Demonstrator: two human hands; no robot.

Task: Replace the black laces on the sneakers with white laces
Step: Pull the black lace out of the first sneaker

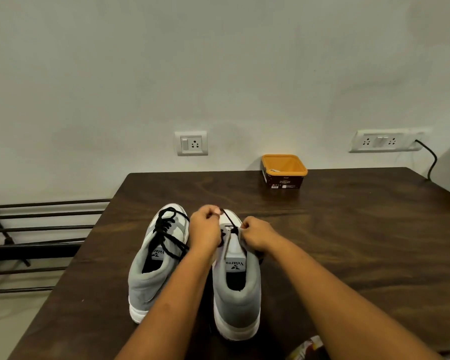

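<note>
Unlacing the right shoe (235, 302): left hand (205, 227) pinches the lace (227, 219), drawn toward 11 o'clock, right hand (256, 235) pinches the shoe; next, likely pull the lace clear.

Orange tub (283, 181), socket (192, 143), prob. rack (44, 228)

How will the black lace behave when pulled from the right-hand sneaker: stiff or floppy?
Probably floppy: the black lace runs straight only where the left hand pulls it taut. Likely light, since a fingertip pinch lifts it. The other sneaker's lace lies in slack loops, so it may snag.
</note>
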